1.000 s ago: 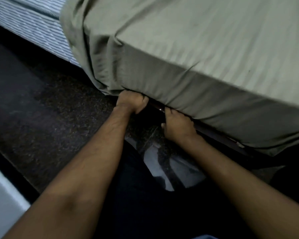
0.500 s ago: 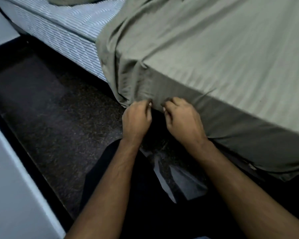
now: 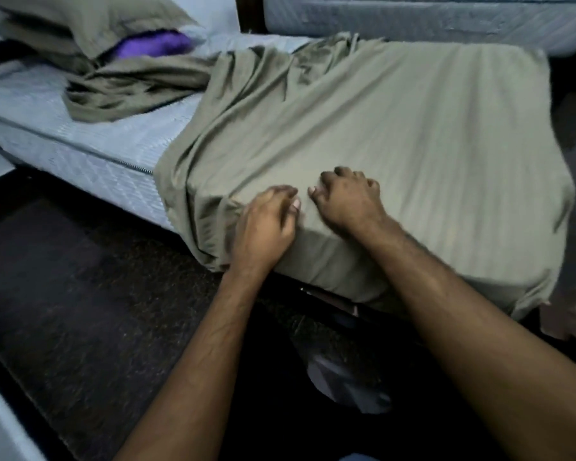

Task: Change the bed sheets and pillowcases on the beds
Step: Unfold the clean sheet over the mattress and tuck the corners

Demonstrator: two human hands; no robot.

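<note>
An olive-green sheet (image 3: 396,134) covers the near end of the mattress (image 3: 90,151) and hangs over its corner. My left hand (image 3: 266,227) is at that corner with its fingers curled and thumb against them, pinching the sheet where the folds gather. Beside it, my right hand (image 3: 346,201) rests on top of the sheet with bent fingers pressing down on the fabric. The far part of the sheet lies bunched (image 3: 130,91) on the bare quilted mattress. A pillow in an olive case (image 3: 87,21) lies at the head, with a purple item (image 3: 153,44) showing beneath it.
A second bare mattress (image 3: 429,21) stands beyond the bed at the top right. Dark speckled floor (image 3: 64,294) runs along the left side of the bed, bounded by a pale wall (image 3: 0,420). A dark bed frame edge (image 3: 330,301) shows under the sheet.
Both hands rose from under the mattress edge, along the hanging side of the sheet, to the top corner. The view lifted, showing the whole bed and pillow.
</note>
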